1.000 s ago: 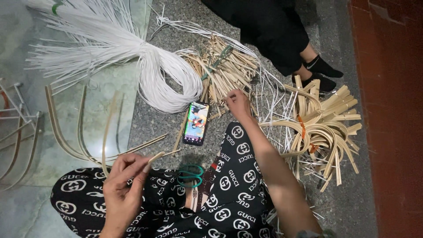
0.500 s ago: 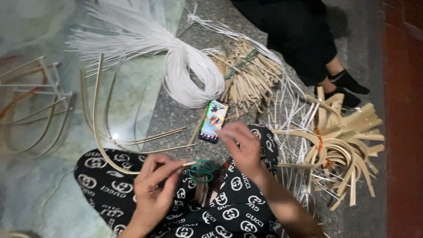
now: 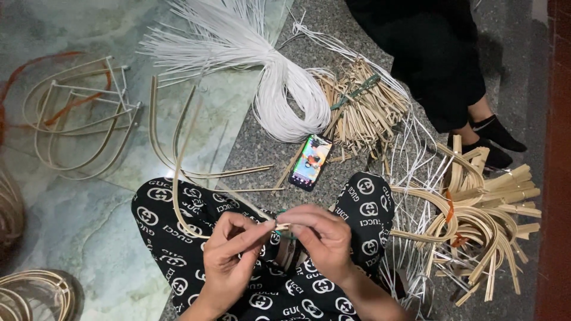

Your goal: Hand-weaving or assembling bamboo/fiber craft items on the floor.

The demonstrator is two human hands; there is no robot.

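Just beyond the left hand (image 3: pixel 229 261) and the right hand (image 3: pixel 324 241), which meet over the lap, a bare strip of grey stone floor (image 3: pixel 256 151) leaves room to reach forward, narrowed by the phone (image 3: pixel 310 161) ahead of the right hand and the curved cane strips (image 3: pixel 178 142) arcing in ahead of the left; farther on, the white reed bundle (image 3: pixel 279 89) and the tied bundle of short sticks (image 3: pixel 363 107) close the way. Right of the right hand, loose white strands (image 3: pixel 410 172) and the heap of bent flat splints (image 3: pixel 482 220) block passage, with another person's legs (image 3: pixel 470 119) beyond; left of the left hand the green marble floor (image 3: pixel 89 226) lies open up to the bent cane frames (image 3: pixel 77 125).
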